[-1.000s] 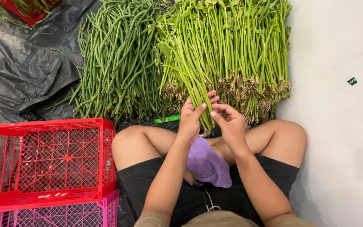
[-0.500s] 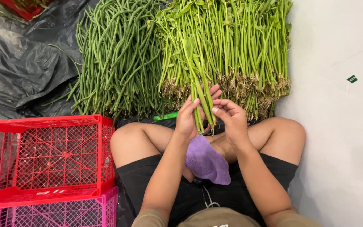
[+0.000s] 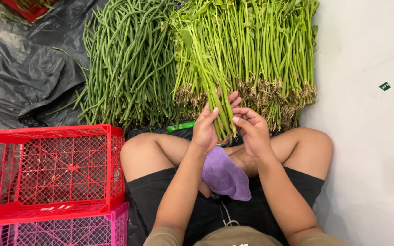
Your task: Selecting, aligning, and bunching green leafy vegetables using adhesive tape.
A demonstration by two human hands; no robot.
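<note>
Both hands, left hand [image 3: 204,130] and right hand [image 3: 251,132], pinch green stalks [image 3: 222,116]; long beans [image 3: 128,68] and red crate [image 3: 46,168] apparently lie alongside.

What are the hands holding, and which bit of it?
Both the left hand and right hand hold a bunch of green stems near its cut lower end.

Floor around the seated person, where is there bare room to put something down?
The white floor, right of the leafy stalk pile and the knee, is bare apart from a small green scrap. The black sheet left of the long beans is free but wrinkled. Ahead of both hands it is crowded; the red crate fills the left.
</note>
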